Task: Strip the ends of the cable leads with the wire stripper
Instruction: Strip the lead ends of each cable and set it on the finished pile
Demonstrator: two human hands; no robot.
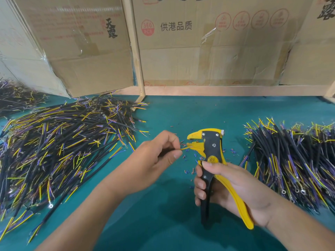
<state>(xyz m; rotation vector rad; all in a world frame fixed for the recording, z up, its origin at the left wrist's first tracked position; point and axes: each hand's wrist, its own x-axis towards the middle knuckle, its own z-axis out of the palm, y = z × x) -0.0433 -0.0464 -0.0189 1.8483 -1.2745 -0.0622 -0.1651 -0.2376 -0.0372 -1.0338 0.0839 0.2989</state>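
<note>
My right hand (230,185) grips the handles of a yellow and black wire stripper (211,147), held upright over the green table with its jaws facing left. My left hand (157,156) pinches thin leads (186,148) of a cable between thumb and fingers, and their tips reach into the stripper's jaws. The rest of that cable is hidden inside my left hand.
A big loose heap of black cables with yellow and purple leads (54,145) covers the left of the green table (163,223). A neater pile of cables (293,160) lies at the right. Small insulation scraps (188,171) litter the middle. Cardboard boxes (208,42) stand behind.
</note>
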